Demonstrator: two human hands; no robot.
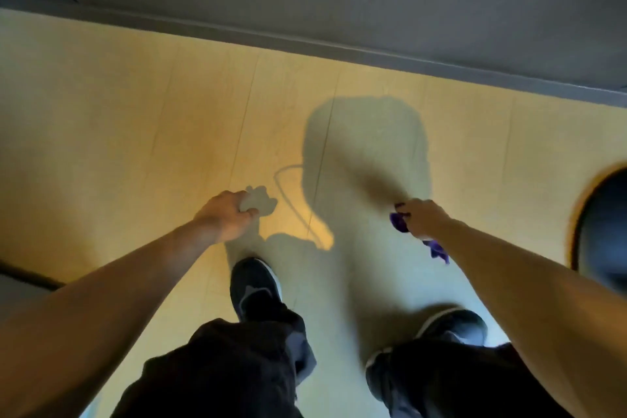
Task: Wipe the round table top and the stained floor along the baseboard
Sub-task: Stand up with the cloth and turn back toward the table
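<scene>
I look straight down at a light wooden floor (135,112). A grey baseboard (305,41) runs across the top, below a grey wall. My right hand (424,217) is shut on a purple cloth (398,222), and an end of the cloth hangs below the wrist. My left hand (227,214) hangs with its fingers curled and holds nothing. The dark round table top (604,231) with a wooden rim shows partly at the right edge. A faint curved line (288,180) marks the floor between my hands.
My two feet in dark shoes (254,285) stand on the floor, under black trousers. My shadow falls on the boards ahead. A dark strip (27,275) lies at the left edge.
</scene>
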